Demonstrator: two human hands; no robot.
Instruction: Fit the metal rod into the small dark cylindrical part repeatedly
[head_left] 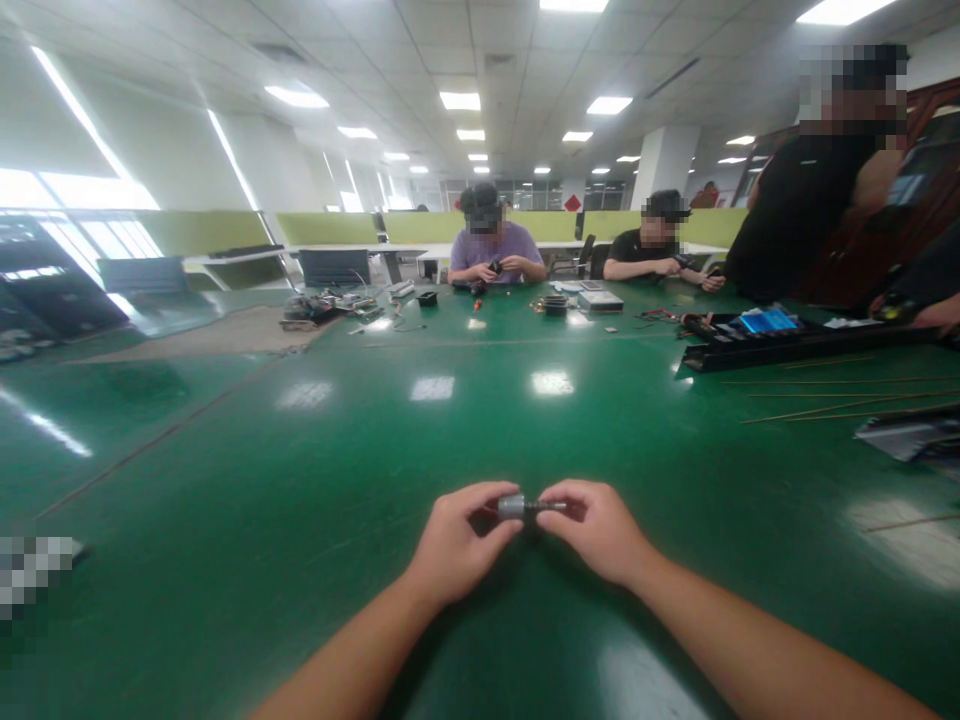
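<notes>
Head view, items listed left to right; green counter [315,470], glossy, ceiling lights mirrored in it; far left of it, a heap of cables and small parts [322,308]; left hand [457,545], fingers curled, thumb and forefinger pinched on the silver end of a small metal cylinder [511,506]; cylinder held level just above the counter, between the two hands, near the lower middle of the frame; a thin dark shaft [546,507] runs from it to the right; right hand [600,530], fingers curled, fingertips closed on that shaft; across the counter, a seated person in a purple shirt [495,250] handling a small dark item; beside, a person in a black shirt [649,250]; right, a long black tray [795,342] holding a blue item; nearer, thin sticks [832,405] lying flat; far right, a standing person in black [802,210].
</notes>
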